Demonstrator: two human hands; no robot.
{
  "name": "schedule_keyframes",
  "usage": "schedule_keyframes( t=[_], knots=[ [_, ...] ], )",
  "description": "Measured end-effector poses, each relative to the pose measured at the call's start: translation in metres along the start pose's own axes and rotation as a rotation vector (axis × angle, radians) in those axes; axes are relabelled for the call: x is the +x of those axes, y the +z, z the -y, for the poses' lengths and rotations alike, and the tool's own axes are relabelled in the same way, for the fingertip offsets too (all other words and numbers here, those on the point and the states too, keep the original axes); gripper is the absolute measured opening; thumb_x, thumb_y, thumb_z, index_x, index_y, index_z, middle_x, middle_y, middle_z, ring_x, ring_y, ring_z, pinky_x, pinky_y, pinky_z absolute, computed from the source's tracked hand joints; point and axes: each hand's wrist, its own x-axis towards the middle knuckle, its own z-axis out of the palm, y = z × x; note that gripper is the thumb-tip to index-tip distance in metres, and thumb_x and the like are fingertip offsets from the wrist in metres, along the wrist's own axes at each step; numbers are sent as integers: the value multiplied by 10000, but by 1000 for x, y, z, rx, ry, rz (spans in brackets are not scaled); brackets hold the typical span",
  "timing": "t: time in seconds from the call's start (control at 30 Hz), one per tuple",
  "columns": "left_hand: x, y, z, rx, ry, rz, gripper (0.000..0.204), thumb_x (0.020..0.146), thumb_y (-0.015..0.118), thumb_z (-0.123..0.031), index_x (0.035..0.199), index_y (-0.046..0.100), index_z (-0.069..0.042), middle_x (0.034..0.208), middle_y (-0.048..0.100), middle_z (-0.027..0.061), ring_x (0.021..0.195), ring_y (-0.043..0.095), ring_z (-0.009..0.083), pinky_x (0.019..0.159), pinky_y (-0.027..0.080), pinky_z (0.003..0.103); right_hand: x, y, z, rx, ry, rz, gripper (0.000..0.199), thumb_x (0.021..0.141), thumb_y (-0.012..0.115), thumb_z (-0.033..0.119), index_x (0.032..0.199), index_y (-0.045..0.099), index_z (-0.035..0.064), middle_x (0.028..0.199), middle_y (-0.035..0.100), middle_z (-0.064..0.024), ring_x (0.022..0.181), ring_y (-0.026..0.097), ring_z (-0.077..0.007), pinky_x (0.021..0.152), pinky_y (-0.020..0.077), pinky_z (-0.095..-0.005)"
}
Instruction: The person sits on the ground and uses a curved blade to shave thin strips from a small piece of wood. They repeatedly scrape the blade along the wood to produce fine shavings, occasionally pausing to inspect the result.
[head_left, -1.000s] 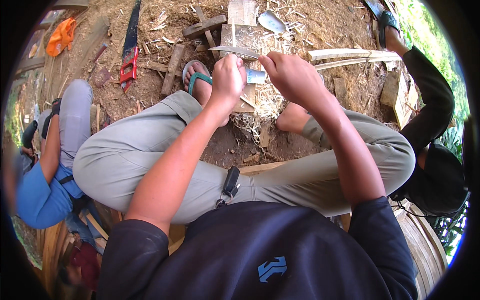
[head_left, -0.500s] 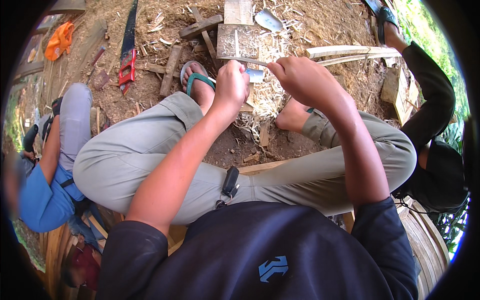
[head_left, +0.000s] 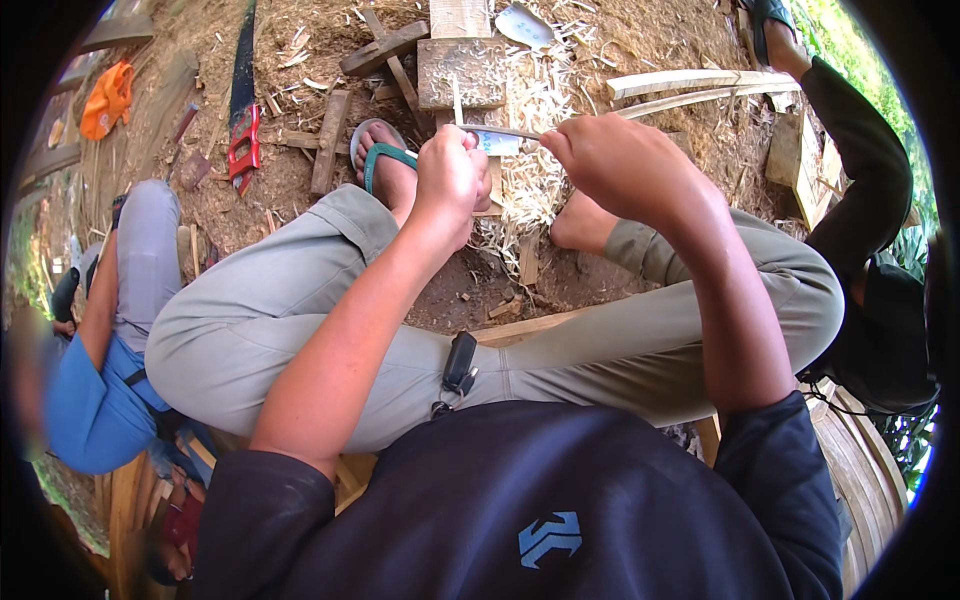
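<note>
The left hand (head_left: 450, 175) is a shut fist around a thin stick (head_left: 458, 102), whose pale end stands up out of the fist; the right hand (head_left: 615, 165) is closed on the handle of a knife (head_left: 500, 140), the blade reaching left to meet the stick just beside the left knuckles. Both hands sit close together above the person's knees, over a heap of pale shavings (head_left: 535, 190) on the dirt ground. This looks like whittling mid-stroke: a cut along the stick. The next move would call for a firm left grip and a shallow blade angle, clear of the fingers. Further out lie a block (head_left: 462, 72), 2 long slats (head_left: 690, 85), a red-handled saw (head_left: 243, 125) and a sandalled foot (head_left: 385, 165).
</note>
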Motion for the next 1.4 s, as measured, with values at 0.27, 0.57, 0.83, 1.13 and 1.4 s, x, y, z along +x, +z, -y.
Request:
schedule_keyframes(
  t=[0.27,0.57,0.83,1.13,1.4],
  knots=[
    [0,-1,2,-1,-33,2,117,888,384,-192,818,433,-112,457,302,-10,342,230,113,353,182,281,-9,3,24,-72,104,25,138,849,566,76,890,684,17,811,703,-152,779,717,-284,635,581,-373],
    [3,-3,6,-22,-48,-9,151,881,392,-194,754,431,-121,449,299,-14,332,237,114,345,187,285,-11,9,37,-69,175,47,137,853,580,90,900,671,-1,822,716,-148,780,728,-259,641,581,-342],
    [4,-5,6,-11,-47,3,167,891,385,-200,746,430,-130,441,304,-19,325,244,117,339,186,289,-11,31,45,-42,249,-127,367,1032,389,259,841,591,19,654,678,-144,629,703,-280,535,550,-380],
    [9,-6,13,6,-59,1,107,892,375,-200,835,435,-131,455,309,-13,340,257,125,342,189,290,9,29,49,-12,304,6,148,881,576,108,951,625,-13,833,719,-145,803,731,-247,643,576,-320],
    [9,-7,11,3,-52,13,129,899,355,-217,832,425,-132,461,316,-4,339,251,127,339,191,289,2,15,38,5,143,24,151,865,586,100,922,680,-4,879,713,-166,852,723,-278,670,584,-355]
  ],
)
